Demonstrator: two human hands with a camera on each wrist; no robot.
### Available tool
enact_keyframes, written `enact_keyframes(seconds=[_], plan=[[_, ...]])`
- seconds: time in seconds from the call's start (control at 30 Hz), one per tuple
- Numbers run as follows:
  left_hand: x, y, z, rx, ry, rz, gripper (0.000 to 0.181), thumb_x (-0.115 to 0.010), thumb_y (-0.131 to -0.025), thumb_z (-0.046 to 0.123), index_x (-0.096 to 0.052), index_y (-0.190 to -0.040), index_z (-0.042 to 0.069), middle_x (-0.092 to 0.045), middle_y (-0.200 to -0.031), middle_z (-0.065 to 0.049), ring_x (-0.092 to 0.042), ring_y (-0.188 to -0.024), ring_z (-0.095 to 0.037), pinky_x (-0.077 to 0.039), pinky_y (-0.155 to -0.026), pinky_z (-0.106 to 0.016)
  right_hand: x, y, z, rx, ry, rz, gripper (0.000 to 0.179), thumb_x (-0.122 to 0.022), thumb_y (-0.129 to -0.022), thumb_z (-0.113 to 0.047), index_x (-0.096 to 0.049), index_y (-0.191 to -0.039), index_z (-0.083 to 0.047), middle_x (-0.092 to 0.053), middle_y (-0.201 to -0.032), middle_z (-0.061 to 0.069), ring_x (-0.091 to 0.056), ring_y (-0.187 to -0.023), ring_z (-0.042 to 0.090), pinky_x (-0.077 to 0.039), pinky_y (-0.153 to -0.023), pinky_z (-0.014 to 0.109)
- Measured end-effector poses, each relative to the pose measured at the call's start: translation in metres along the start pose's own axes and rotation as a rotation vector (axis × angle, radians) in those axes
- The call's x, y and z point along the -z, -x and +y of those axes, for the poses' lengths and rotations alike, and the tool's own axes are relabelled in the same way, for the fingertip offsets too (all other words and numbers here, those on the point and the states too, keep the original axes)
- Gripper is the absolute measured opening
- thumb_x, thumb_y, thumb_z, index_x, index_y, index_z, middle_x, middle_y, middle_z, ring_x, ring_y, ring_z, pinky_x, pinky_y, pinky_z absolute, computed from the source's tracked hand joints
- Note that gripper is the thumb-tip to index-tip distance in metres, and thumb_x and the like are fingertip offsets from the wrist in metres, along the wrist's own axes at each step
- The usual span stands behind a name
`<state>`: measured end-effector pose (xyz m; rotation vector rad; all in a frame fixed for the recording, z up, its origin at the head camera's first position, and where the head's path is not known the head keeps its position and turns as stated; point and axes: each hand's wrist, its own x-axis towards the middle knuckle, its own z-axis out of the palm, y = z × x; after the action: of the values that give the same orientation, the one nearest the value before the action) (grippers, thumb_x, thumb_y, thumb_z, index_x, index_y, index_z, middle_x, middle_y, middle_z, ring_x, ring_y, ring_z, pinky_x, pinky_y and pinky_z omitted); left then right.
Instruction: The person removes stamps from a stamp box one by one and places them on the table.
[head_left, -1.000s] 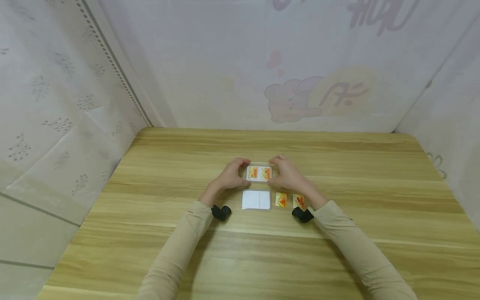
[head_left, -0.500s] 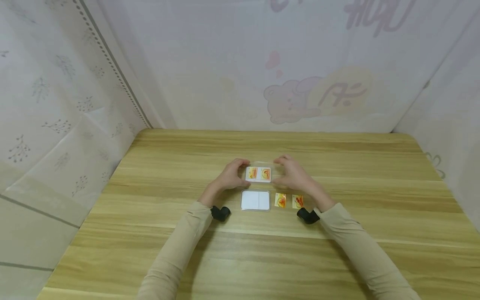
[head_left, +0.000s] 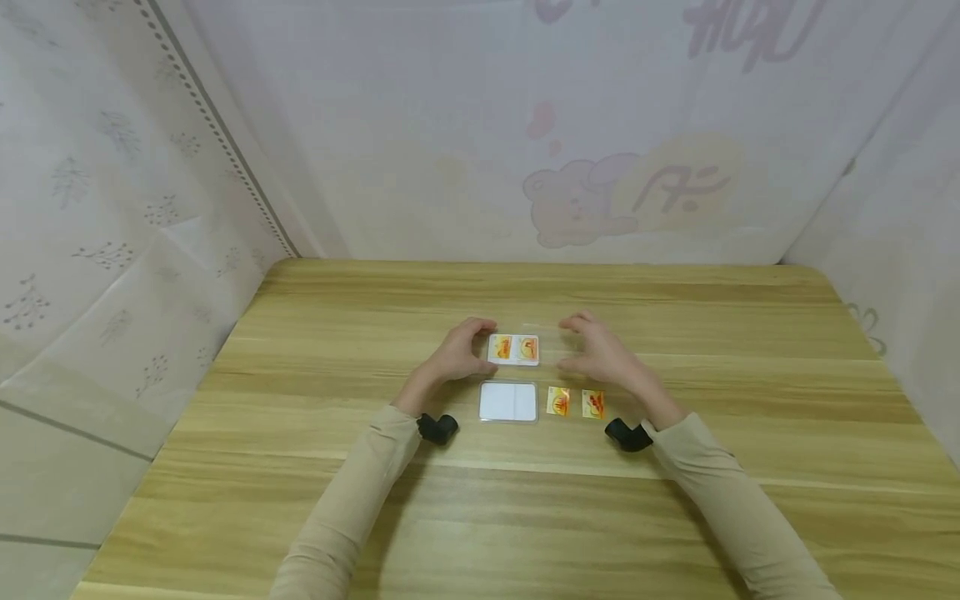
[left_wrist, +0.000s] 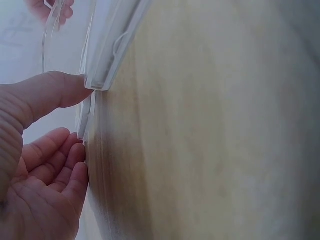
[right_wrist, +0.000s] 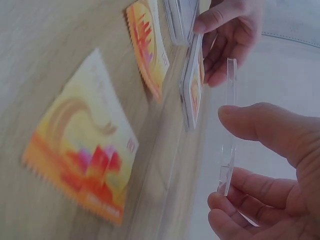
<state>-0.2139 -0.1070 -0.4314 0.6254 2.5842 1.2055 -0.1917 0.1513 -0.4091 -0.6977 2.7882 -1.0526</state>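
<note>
My left hand [head_left: 453, 350] grips the left edge of a flat stamp case [head_left: 515, 350], thumb at the near side and fingers at the far side. Two orange-yellow stamps lie side by side on its white insert. Between the thumb and fingers of my right hand [head_left: 603, 354] is a clear plastic lid [right_wrist: 229, 90], seen edge-on in the right wrist view. The lid stands up off the table to the right of the case, faint in the head view. In the left wrist view, the thumb [left_wrist: 55, 92] presses the case's corner.
Nearer the person lies a second case [head_left: 507, 402] with a plain white insert. To its right are two loose stamps, one yellow-orange [head_left: 558, 401] and one with red shapes [head_left: 592, 404]. All rest on a wooden table [head_left: 480, 517] in front of a printed curtain [head_left: 420, 125].
My right hand has moved right, away from the stamp case, drawing the clear lid off it. The left hand stays at the case's left edge.
</note>
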Motion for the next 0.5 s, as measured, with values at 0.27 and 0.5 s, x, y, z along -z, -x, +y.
enact_keyframes(seconds=[0.27, 0.5], plan=[[0.0, 0.0, -0.001, 0.007, 0.002, 0.001, 0.068, -0.076, -0.071, 0.002, -0.045, -0.131, -0.006, -0.049, -0.129, -0.019, -0.043, -0.122, -0.031, -0.031, -0.107, -0.041, 0.008, 0.009, 0.007, 0.021, 0.021, 0.021, 0.062, -0.079, -0.071, -0.008, -0.051, -0.122, 0.013, -0.051, -0.12, 0.025, -0.05, -0.108, 0.039, -0.044, -0.093, 0.05], [-0.001, 0.0, 0.0, 0.003, -0.004, -0.003, 0.068, -0.076, -0.071, 0.002, -0.046, -0.131, -0.006, -0.049, -0.129, -0.018, -0.043, -0.122, -0.031, -0.032, -0.106, -0.041, 0.014, 0.015, 0.014, 0.016, 0.03, 0.024, 0.062, -0.078, -0.071, -0.008, -0.05, -0.123, 0.013, -0.05, -0.12, 0.025, -0.05, -0.108, 0.04, -0.043, -0.092, 0.051]])
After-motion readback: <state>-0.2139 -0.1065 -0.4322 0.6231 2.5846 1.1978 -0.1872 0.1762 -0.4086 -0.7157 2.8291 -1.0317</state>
